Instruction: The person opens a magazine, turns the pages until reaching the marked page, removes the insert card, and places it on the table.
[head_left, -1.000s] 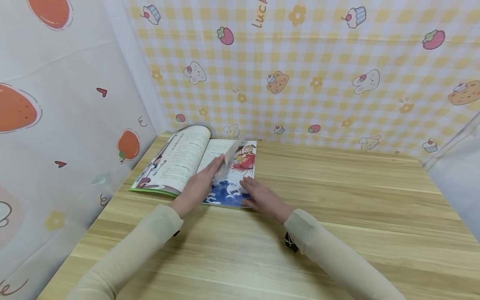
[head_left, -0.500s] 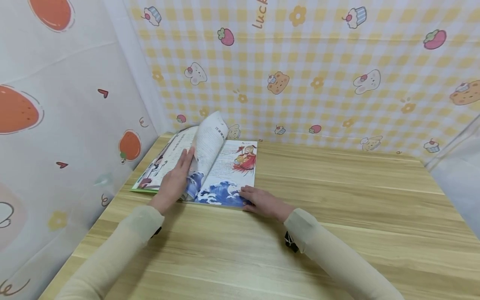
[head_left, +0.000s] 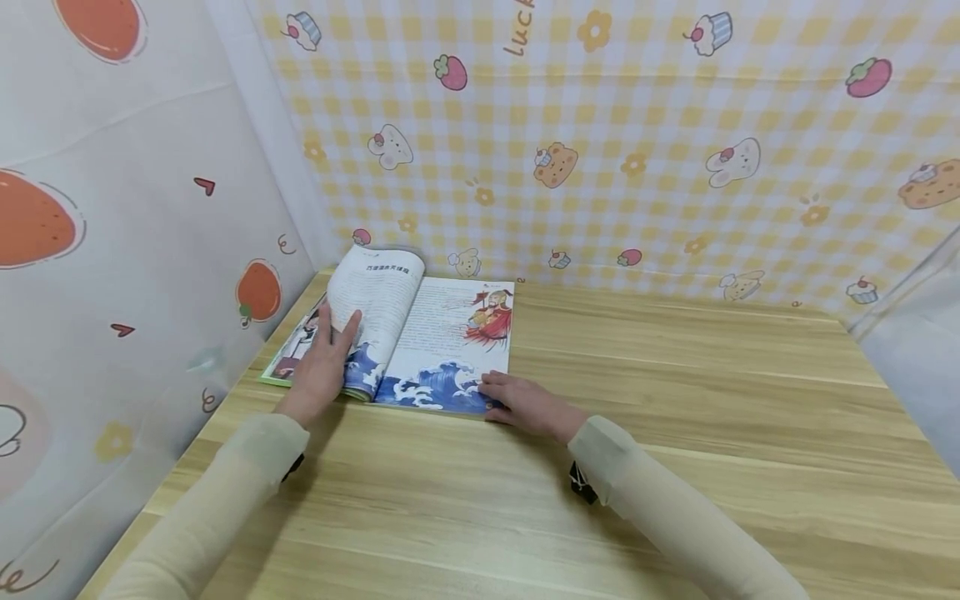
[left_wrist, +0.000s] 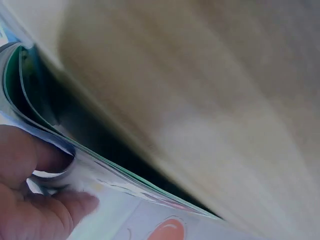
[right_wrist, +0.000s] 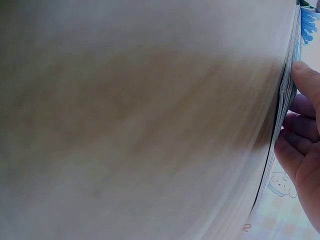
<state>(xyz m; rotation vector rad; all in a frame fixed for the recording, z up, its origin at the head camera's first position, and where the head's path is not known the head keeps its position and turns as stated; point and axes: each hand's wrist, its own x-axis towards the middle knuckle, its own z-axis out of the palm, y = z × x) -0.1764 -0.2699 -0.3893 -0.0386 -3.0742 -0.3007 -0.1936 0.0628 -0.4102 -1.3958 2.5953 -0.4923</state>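
An illustrated paperback book [head_left: 450, 342] lies spread at the table's back left, its left pages curving up toward the middle. My left hand [head_left: 318, 371] lies with straight, spread fingers on the turned left page, close to its outer edge. From the left wrist view, the thumb [left_wrist: 77, 206] and a finger show at the bent page, beside the green cover edge. My right hand [head_left: 528, 404] holds the book's near right corner. In the right wrist view, the thumb [right_wrist: 307, 80] is at the page edges on one side of the corner, and the fingers [right_wrist: 290, 147] on the other.
The wooden table [head_left: 675, 400] runs forward and to the right of the book. A yellow checked cloth [head_left: 600, 217] hangs behind the table, and a white printed cloth [head_left: 150, 208] along its left side. A black device [head_left: 581, 483] sits under the right cuff.
My left hand has swept left, turning a page over from the right side; it now lies nearly flat on the left. My right hand has settled at the corner and stayed there.
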